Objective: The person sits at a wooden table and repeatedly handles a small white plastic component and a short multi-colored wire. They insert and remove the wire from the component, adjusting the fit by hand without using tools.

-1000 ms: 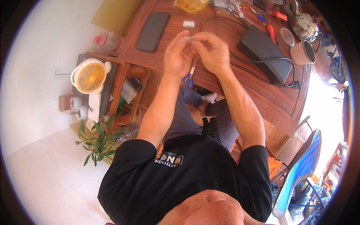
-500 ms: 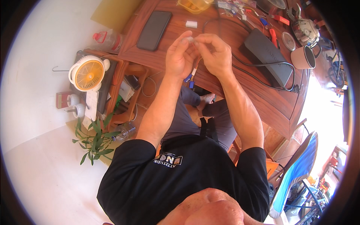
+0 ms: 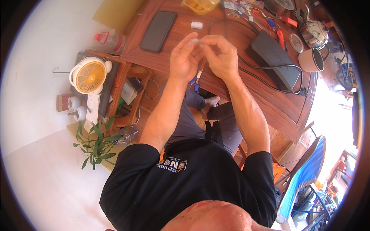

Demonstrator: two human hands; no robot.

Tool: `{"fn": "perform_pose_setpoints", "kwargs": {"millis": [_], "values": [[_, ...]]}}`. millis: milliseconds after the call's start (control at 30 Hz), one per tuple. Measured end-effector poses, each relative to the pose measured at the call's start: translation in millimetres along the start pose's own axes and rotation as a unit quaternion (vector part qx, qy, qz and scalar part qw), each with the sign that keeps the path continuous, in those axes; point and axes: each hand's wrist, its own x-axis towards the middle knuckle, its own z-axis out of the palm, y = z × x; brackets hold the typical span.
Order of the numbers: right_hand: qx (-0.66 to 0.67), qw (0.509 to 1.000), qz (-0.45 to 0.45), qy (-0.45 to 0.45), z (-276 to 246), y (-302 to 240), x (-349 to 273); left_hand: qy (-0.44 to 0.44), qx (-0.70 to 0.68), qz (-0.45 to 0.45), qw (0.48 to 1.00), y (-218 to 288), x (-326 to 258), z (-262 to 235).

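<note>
Over the desk's near edge, my left hand [image 3: 184,58] pinches a small whitish plastic connector [image 3: 195,41] between thumb and fingers. Right beside it, my right hand [image 3: 221,57] is closed in a pinch at the connector's other side, where thin wires seem to enter; its fingertips hide the exact grip. Below the hands hangs a short bundle of wires [image 3: 200,73], orange and white, with blue plugs [image 3: 197,87] at the lower end. Beyond my fingers, a white multi-pin connector housing [image 3: 196,25] lies on the wooden desk [image 3: 185,36].
A dark phone [image 3: 158,31] lies to the left. On the right are a black box-shaped device [image 3: 275,57] with its cable, a mug [image 3: 311,59] and a red-handled tool [image 3: 281,39]. A yellow container [image 3: 200,5] and loose connectors [image 3: 246,11] sit at the back.
My hands stay almost where they were, fingertips still together at the small connector. Only a slight shift of the whole view shows.
</note>
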Motion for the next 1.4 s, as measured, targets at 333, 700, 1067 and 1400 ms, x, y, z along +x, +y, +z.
{"fn": "perform_pose_setpoints", "kwargs": {"millis": [333,700,1067,1400], "values": [[-0.019,0.999,-0.036,0.009,2.5,-2.2,0.3,-0.004,0.030,0.013,0.999,-1.6,0.6,-1.9],[-0.041,0.996,-0.073,0.024,6.3,0.0,1.7,0.027,0.025,0.020,0.999,-3.1,0.3,1.6],[-0.048,0.997,-0.065,0.018,5.2,-0.7,0.8,-0.011,0.023,0.021,0.999,-3.1,-1.6,-1.0],[-0.035,0.999,-0.026,0.010,3.7,-2.1,-0.1,0.000,0.025,0.023,0.999,-3.9,-1.6,-0.3]]}}
